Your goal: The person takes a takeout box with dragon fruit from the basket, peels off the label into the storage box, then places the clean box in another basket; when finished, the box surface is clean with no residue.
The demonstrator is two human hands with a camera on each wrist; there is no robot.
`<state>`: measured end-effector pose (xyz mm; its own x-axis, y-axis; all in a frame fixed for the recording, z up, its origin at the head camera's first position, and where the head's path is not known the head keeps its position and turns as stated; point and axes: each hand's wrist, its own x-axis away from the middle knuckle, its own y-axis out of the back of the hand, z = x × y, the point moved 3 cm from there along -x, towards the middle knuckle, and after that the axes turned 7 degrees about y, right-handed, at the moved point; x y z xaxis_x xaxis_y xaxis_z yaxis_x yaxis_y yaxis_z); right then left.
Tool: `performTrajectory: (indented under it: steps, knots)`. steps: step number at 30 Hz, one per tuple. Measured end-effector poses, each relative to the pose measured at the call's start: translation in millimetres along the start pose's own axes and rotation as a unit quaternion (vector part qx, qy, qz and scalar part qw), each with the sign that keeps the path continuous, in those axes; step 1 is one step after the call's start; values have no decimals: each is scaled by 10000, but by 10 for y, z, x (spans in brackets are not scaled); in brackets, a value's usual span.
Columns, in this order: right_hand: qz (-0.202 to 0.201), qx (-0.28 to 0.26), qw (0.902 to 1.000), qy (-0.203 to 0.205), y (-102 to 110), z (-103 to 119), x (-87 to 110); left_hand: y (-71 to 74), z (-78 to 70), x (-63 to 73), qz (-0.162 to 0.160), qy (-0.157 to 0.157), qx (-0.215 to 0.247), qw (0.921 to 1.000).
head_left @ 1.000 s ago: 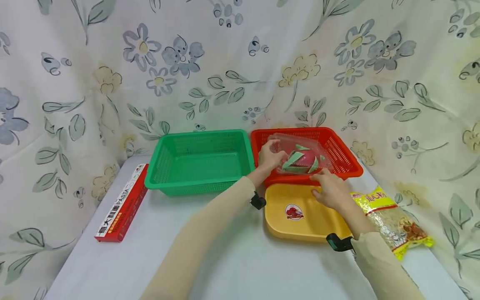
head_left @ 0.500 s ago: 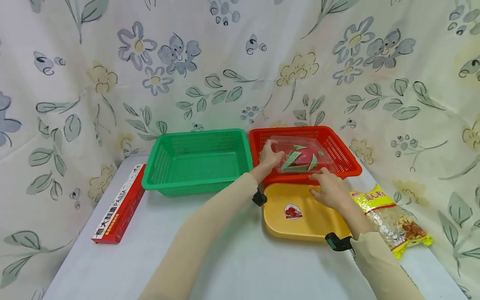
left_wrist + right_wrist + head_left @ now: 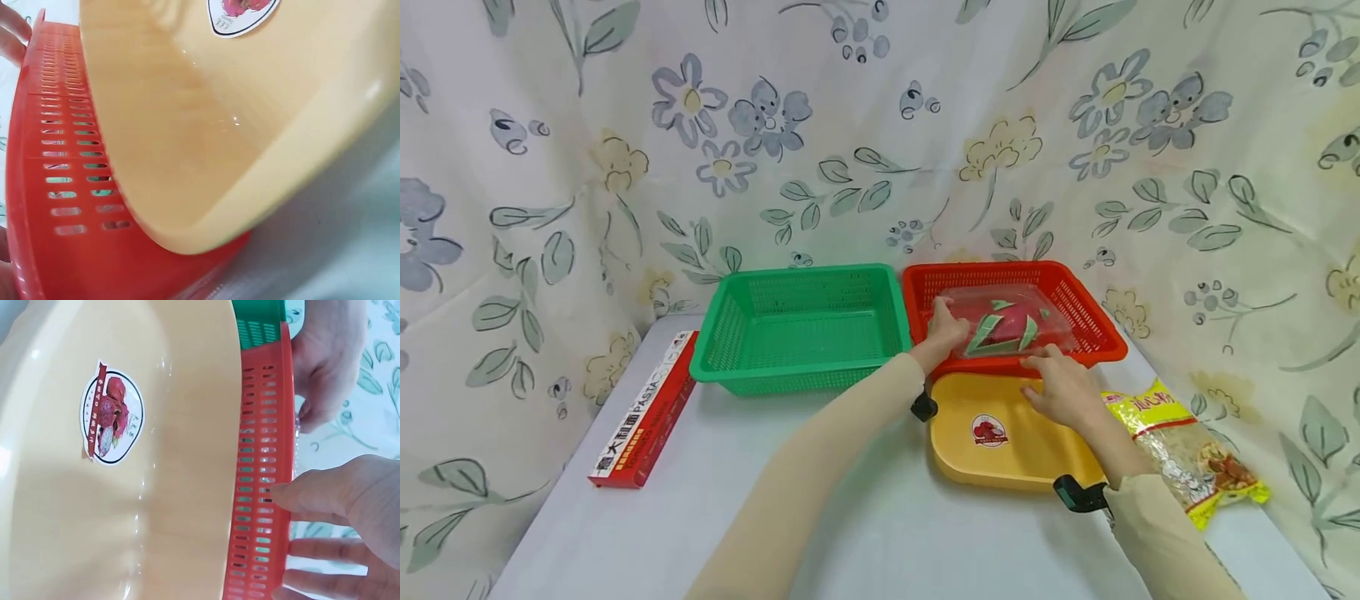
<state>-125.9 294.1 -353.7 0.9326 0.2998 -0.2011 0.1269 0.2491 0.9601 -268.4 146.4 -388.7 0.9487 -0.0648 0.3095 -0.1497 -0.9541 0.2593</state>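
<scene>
A clear plastic box [image 3: 1048, 323] with a pink-and-green dragon fruit [image 3: 1011, 323] inside lies tilted in the red basket [image 3: 1101, 337]. My left hand [image 3: 946, 330] holds the box's left end, fingers over the edge and thumb on the near side. At the basket's front right rim is my right hand [image 3: 1063, 390], its fingers loosely extended by the box's near right corner. In the right wrist view, the right thumb [image 3: 312, 495] lies against the basket's outer wall and the other fingers are spread at the rim. Whether they touch the box cannot be made out.
A yellow plastic box [image 3: 1045, 454] with a dragon fruit sticker stands right before the red basket. The green basket [image 3: 812, 333] adjoins it on the left. A red pasta box [image 3: 647, 417] lies far left, and a yellow-ended clear food bag [image 3: 1187, 450] lies right.
The clear box has sunk lower into the red basket, and my left hand has come down with it. My right hand stays at the front rim. The head view shifts slightly.
</scene>
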Motion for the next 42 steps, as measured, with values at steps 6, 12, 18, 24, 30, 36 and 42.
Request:
performTrajectory:
  steps: [6,12,18,24,30,36,42]
  knots:
    - [-71,-10,10000,8,11,-9,-13,-36,-22,-45,44,215,31,9998]
    - [-37,-43,10000,-13,-35,17,-37,0,-28,-14,-49,367,32,9993]
    - [-100,-11,9999,-51,-20,4,-36,38,-85,125,-33,366,-532,9979]
    - [-122,-64,9999,57,4,-16,-72,73,-240,258,-447,-333,-1313,9898]
    - [-70,-215,9997,28,-33,3,-93,170,-301,428,-419,-1196,-2115,9691]
    - [-66,-247,9997,-33,-48,-19,-111,324,-261,578,-378,-2073,-2736,9385]
    - [-112,-139,9998,-124,-51,-46,-89,458,-118,797,-321,-2694,-3140,9098]
